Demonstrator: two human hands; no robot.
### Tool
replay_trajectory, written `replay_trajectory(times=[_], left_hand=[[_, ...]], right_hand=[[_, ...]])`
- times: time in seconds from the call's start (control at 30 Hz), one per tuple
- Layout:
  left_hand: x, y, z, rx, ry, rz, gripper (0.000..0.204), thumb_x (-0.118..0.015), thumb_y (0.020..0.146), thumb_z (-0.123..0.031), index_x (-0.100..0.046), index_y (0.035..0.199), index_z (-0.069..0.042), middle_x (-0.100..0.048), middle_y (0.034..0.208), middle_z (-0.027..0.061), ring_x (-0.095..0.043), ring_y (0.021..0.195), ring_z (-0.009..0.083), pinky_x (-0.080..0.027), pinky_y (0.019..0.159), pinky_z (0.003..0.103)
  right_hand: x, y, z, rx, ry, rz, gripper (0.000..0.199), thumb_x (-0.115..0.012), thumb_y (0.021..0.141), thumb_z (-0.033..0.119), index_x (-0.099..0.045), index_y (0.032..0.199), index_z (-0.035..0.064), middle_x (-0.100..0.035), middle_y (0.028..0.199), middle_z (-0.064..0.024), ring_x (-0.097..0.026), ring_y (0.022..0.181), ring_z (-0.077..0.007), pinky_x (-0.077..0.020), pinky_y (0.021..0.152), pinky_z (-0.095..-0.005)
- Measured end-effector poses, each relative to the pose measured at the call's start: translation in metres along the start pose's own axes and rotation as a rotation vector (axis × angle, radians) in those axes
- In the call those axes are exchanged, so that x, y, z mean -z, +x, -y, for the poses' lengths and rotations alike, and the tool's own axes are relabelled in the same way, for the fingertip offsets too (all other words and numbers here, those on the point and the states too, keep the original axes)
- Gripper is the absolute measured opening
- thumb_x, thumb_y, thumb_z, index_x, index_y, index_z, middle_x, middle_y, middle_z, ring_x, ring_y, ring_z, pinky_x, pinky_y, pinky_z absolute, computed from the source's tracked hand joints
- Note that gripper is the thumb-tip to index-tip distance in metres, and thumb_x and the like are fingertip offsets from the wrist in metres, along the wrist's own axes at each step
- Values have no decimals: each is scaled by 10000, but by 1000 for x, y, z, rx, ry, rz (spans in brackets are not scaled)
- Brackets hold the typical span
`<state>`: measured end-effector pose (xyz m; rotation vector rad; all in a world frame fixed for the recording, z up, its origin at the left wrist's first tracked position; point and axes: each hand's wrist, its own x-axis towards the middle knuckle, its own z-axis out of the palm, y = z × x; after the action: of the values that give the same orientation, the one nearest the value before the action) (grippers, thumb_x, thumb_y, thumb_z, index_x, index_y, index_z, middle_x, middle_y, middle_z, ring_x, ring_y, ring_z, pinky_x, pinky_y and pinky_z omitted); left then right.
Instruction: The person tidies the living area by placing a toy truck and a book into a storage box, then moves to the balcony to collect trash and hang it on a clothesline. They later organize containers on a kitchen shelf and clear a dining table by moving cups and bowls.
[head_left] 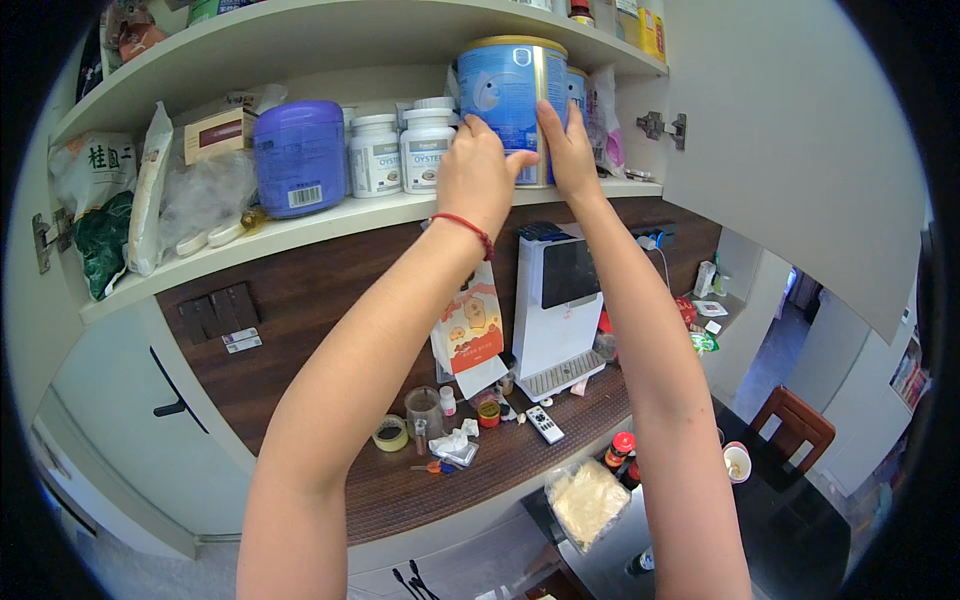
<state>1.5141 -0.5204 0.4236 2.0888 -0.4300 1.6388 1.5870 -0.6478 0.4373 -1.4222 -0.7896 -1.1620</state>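
Note:
Both my arms reach up to a cabinet shelf. A large blue tin [495, 85] with a gold rim stands upright there, between my hands. My left hand [474, 172] is against its lower left side, fingers bent and thumb across the front. On the opposite side, my right hand [567, 155] presses its fingers along the tin's front right edge. A second blue tin [576, 88] shows partly behind it. Just left of my left hand are two white bottles, the nearer one [424, 150] partly covered by it and the other [376, 155] beside it.
A purple-blue tub [298, 160] and several bags share the shelf [340, 213]. The cabinet door [800, 150] hangs open at right. Below stand a white water dispenser [548, 320], a remote [545, 424], a tape roll [390, 434] and a glass jar [424, 408].

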Motion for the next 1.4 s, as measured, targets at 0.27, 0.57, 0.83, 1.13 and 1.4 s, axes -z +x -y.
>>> replay_trajectory(times=[0.27,0.57,0.83,1.13,1.4], left_hand=[[1,7,-1,127,20,146,579,-711,644,-283,-456,941,144,-564,874,255,-588,805,337,-493,681,348],[-14,3,0,179,158,122,572,-611,754,-284,-399,1096,123,-567,852,269,-582,808,362,-493,670,382],[-17,-4,1,-11,251,40,319,-505,820,-201,-444,968,75,-525,873,226,-565,812,341,-480,691,361],[-19,-7,6,-242,285,-186,167,-452,741,11,-459,903,51,-471,902,172,-491,880,318,-430,770,346],[-21,-9,19,-310,153,-195,105,-487,760,-28,-478,863,-5,-521,839,164,-563,770,272,-480,636,332]], right_hand=[[22,-5,12,-101,-91,435,906,-504,767,534,-114,1298,-89,-312,1271,-241,-337,1178,-276,-239,981,-313],[12,-2,-12,-114,-451,394,999,-539,674,614,-222,1243,-142,-383,1161,-351,-401,1115,-382,-325,930,-368],[21,-3,-16,-126,-456,296,958,-503,682,634,-288,1226,-126,-399,1152,-332,-398,1111,-381,-310,939,-374],[20,-10,-18,-51,-453,254,859,-441,736,611,-324,1232,-80,-418,1157,-293,-407,1104,-363,-310,936,-366],[39,-51,-6,108,66,36,436,-475,870,286,-422,1163,-32,-517,1064,-123,-490,985,-152,-375,858,-252]])
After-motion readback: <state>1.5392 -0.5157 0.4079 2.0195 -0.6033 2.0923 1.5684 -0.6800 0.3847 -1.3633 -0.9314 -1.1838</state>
